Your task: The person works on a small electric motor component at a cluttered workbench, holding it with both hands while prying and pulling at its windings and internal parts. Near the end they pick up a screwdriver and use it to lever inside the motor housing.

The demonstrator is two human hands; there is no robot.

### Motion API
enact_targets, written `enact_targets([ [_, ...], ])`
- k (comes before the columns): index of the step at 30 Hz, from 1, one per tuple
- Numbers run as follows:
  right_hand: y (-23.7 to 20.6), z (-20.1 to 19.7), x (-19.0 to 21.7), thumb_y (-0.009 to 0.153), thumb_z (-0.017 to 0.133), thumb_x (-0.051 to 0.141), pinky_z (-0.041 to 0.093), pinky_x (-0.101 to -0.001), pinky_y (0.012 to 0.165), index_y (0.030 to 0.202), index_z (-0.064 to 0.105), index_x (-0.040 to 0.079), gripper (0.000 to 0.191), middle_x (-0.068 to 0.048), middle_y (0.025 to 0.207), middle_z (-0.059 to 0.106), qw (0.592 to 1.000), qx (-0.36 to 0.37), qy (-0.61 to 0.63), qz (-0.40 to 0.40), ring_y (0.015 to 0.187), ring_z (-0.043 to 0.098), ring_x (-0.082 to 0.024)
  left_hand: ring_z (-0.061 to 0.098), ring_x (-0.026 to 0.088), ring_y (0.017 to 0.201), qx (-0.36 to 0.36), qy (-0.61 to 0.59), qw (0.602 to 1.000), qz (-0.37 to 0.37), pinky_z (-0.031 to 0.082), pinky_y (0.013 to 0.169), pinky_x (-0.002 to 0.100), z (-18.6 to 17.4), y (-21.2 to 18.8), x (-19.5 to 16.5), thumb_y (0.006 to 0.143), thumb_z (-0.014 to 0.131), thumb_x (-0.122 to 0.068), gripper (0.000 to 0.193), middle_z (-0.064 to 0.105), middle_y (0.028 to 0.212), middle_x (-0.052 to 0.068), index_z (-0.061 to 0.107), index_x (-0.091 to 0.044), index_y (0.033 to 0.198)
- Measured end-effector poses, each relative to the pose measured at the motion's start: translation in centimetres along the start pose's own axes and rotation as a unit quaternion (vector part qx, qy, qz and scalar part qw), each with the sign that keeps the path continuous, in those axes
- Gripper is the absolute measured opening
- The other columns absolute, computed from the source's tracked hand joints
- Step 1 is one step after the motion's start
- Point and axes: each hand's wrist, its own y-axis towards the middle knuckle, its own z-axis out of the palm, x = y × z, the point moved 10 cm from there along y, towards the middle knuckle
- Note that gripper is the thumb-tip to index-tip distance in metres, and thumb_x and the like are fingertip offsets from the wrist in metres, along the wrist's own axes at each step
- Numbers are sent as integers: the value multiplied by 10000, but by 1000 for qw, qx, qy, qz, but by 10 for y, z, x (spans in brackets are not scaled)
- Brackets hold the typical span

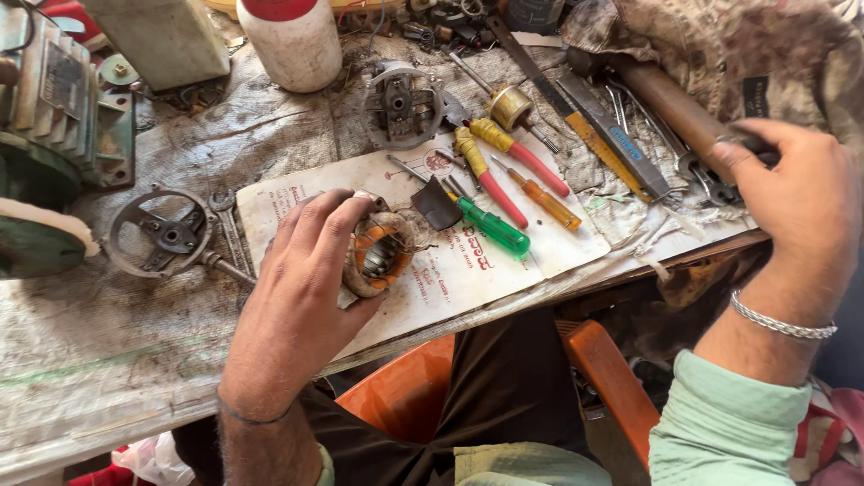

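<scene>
My left hand (301, 279) grips a small motor stator (382, 256) with orange copper windings, resting on a printed white paper sheet (450, 270) at the bench's front edge. My right hand (796, 202) is at the right end of the bench, fingers closed around the end of a brown wooden handle (670, 103) that runs back under a patterned cloth (720, 45). Just right of the stator lie a green-handled screwdriver (493, 228), an orange-handled screwdriver (544, 202) and red-and-yellow pliers (504, 162).
A round metal end cover (400, 103) and a white plastic jar (292, 40) sit at the back. A spoked metal cover (166, 232) and a green electric motor (49, 108) are at the left. Files, spanners and a brass-coloured bobbin (510, 106) lie at the back right. An orange chair (612, 378) is below.
</scene>
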Motion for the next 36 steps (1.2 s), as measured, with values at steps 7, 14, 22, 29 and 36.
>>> enact_targets([
  [7, -5, -11, 22, 801, 926, 226, 559, -411, 762, 1166, 796, 34, 432, -206, 983, 760, 986, -116, 25, -121, 868, 728, -323, 508, 420, 1320, 3, -35, 999, -5, 440, 1076, 459, 1, 2, 5, 580, 875, -67, 932, 515, 1429, 208, 473, -39, 1421],
  [14, -19, -31, 52, 842, 893, 55, 587, -333, 876, 1160, 775, -36, 351, -153, 1067, 775, 941, -223, 168, -190, 997, 743, -214, 520, 411, 1322, 5, -48, 999, -5, 452, 1076, 456, 2, 2, 8, 588, 866, -63, 927, 522, 1431, 198, 471, -44, 1426],
  [22, -9, 3, 48, 805, 903, 307, 553, -367, 694, 1191, 783, 96, 456, -120, 954, 764, 990, -41, 124, -51, 773, 710, -213, 516, 406, 1322, 9, -59, 998, -9, 454, 1068, 452, 3, 3, 10, 576, 871, -69, 939, 516, 1434, 196, 473, -49, 1426],
  [29, 23, 35, -9, 913, 851, 280, 554, -407, 768, 1208, 814, 170, 316, -151, 959, 768, 1000, 12, 0, -23, 808, 720, -266, 513, 407, 1322, 10, -66, 998, -15, 453, 1067, 447, 4, 3, 11, 579, 870, -60, 930, 516, 1432, 193, 475, -49, 1421],
  [36, 19, 43, -12, 947, 776, 214, 558, -400, 739, 1166, 811, 109, 245, -174, 853, 750, 997, 76, 8, -14, 742, 722, -275, 504, 423, 1330, 5, -65, 998, -7, 441, 1083, 450, 3, 3, 11, 587, 874, -61, 931, 503, 1444, 215, 473, -49, 1427],
])
